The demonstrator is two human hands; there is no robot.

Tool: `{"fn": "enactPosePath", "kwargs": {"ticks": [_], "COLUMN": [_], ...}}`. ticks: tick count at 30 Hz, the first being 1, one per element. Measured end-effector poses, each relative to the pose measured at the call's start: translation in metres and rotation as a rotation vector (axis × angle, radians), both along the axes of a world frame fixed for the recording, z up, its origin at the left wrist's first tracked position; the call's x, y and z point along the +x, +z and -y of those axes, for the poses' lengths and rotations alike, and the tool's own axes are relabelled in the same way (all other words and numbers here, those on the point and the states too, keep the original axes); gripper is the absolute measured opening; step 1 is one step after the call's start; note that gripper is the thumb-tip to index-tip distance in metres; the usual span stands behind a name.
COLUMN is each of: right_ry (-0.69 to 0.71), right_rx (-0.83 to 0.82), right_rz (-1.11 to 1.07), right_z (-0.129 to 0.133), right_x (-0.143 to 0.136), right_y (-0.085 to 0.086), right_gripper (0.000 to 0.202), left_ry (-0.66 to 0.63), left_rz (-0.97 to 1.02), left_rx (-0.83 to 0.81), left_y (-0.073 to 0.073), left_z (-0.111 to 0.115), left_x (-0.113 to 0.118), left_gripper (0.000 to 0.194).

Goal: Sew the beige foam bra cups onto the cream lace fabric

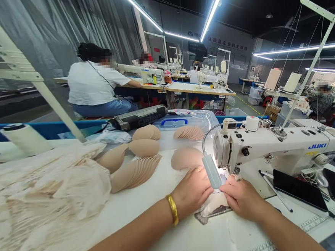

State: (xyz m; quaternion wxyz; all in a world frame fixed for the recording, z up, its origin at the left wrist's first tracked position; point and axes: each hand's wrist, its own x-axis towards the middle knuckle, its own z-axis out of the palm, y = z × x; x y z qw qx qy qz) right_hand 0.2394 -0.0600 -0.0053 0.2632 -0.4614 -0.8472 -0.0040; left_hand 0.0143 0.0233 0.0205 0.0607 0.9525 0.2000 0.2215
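Note:
My left hand (192, 188), with a gold bangle at the wrist, is closed on the left side of a pale beige fabric piece (215, 203) with a greyish, lace-like edge. From the right, my right hand (243, 196) pinches the same piece. The fabric lies on the bed of a white JUKI sewing machine (277, 142), close to its needle area. A grey lamp head (212, 171) hangs between my hands and hides the needle and part of the cloth. Just beyond my left hand rests a beige moulded cup (185, 158).
Stacked beige cups (138, 173) and a pile of cream lace fabric (46, 195) lie to the left. Behind them stand a clear plastic box (195, 117) and a dark Clarson cylinder (141, 117). A phone (299, 189) and white pen are at right. A co-worker (94, 83) sits ahead.

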Motion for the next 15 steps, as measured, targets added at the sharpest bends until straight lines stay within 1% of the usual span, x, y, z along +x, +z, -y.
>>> {"fn": "enactPosePath", "kwargs": {"ticks": [3,5,6,8,9,10,11,12,13,14,15], "right_ry": [0.027,0.026,0.009,-0.032,-0.044,-0.046,-0.041,-0.034,-0.032,-0.035,-0.039], "right_rx": [0.014,-0.037,-0.119,-0.398,-0.556,-0.692,-0.786,-0.833,-0.839,-0.825,-0.802], "right_rz": [-0.063,-0.155,-0.230,-0.473,-0.628,-0.787,-0.932,-1.049,-1.132,-1.188,-1.228], "right_z": [0.001,0.004,0.006,0.011,0.014,0.016,0.018,0.020,0.022,0.026,0.031], "right_x": [0.001,-0.002,-0.006,-0.017,-0.025,-0.033,-0.042,-0.051,-0.059,-0.067,-0.075], "right_y": [0.000,0.004,0.006,0.013,0.016,0.019,0.021,0.023,0.025,0.025,0.025], "right_gripper": [0.027,0.025,0.022,0.014,0.017,0.028,0.040,0.049,0.056,0.060,0.061], "left_ry": [0.029,0.052,0.065,0.079,0.073,0.062,0.043,0.030,0.053,0.067,0.093], "left_rz": [-0.012,0.004,0.020,0.056,0.079,0.115,0.159,0.249,0.383,0.465,0.548], "left_rx": [-0.030,-0.066,-0.088,-0.118,-0.138,-0.173,-0.229,-0.387,-0.614,-0.916,-1.265], "left_y": [-0.005,-0.005,-0.003,0.003,0.006,0.007,0.007,0.005,0.001,-0.003,-0.008], "left_z": [-0.005,-0.007,-0.006,0.007,0.019,0.035,0.054,0.075,0.096,0.116,0.133], "left_x": [0.007,0.004,0.000,-0.015,-0.023,-0.031,-0.038,-0.043,-0.046,-0.047,-0.046], "left_gripper": [0.020,0.022,0.024,0.028,0.031,0.033,0.032,0.029,0.029,0.024,0.032]}}
